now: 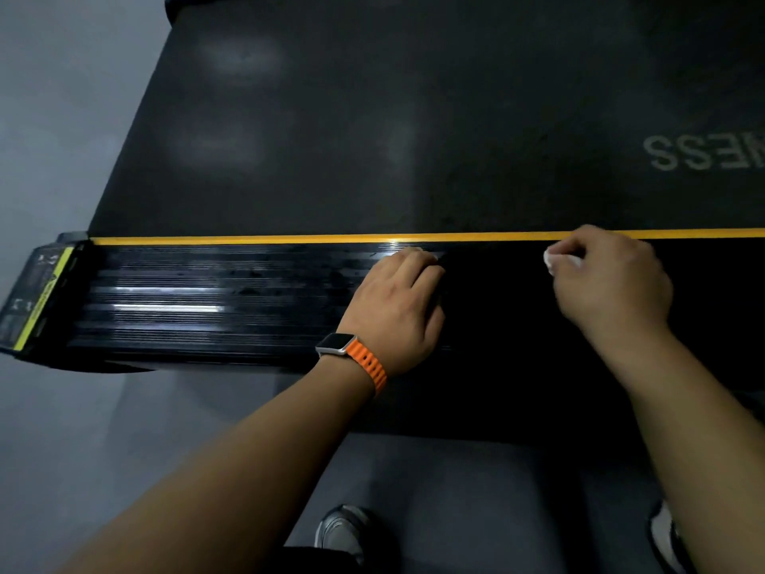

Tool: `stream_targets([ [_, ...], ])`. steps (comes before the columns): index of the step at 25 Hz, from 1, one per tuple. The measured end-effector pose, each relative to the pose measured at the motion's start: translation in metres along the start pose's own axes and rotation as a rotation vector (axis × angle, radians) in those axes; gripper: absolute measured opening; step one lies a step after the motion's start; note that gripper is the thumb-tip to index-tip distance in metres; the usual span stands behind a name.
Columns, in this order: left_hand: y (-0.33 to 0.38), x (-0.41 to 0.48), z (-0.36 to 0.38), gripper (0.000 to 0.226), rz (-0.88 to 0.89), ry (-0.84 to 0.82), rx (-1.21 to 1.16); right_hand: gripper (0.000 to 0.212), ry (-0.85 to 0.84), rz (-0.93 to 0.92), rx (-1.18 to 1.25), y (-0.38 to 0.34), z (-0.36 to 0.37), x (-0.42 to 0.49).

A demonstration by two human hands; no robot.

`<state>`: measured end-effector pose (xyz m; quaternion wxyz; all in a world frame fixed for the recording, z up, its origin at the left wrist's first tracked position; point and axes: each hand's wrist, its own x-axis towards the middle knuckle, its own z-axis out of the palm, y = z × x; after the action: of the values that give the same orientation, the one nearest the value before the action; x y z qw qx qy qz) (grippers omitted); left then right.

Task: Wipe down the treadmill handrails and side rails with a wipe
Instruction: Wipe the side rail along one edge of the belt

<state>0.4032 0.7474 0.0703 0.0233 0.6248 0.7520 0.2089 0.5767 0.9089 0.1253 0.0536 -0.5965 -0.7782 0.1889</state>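
A black ribbed side rail (pixel 207 296) of the treadmill runs left to right across the middle of the view, with a yellow stripe (pixel 289 239) along its far edge. My right hand (pixel 612 283) is curled round a small white wipe (pixel 556 261) and holds it on the rail near the stripe. My left hand (pixel 399 308), with an orange-strapped watch (pixel 352 354) on the wrist, rests knuckles-up on the rail to the left of the wipe; its fingertips are hidden.
The dark running belt (pixel 414 118) lies beyond the stripe, with pale lettering (pixel 699 155) at the right. A rail end cap with a yellow label (pixel 41 300) sits at the left. Grey floor (pixel 62 138) surrounds the machine. My shoes (pixel 343 532) show below.
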Motion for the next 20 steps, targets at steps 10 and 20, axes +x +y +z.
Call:
stream_targets([
  [10,0.001,-0.001,-0.002,0.036,0.004,-0.019,-0.007,0.006,-0.019,-0.130,0.100,-0.024,0.012,0.008],
  [20,0.000,-0.001,0.000,0.038,0.009,0.002,-0.010,0.009,-0.028,-0.234,0.224,-0.047,0.035,0.010],
])
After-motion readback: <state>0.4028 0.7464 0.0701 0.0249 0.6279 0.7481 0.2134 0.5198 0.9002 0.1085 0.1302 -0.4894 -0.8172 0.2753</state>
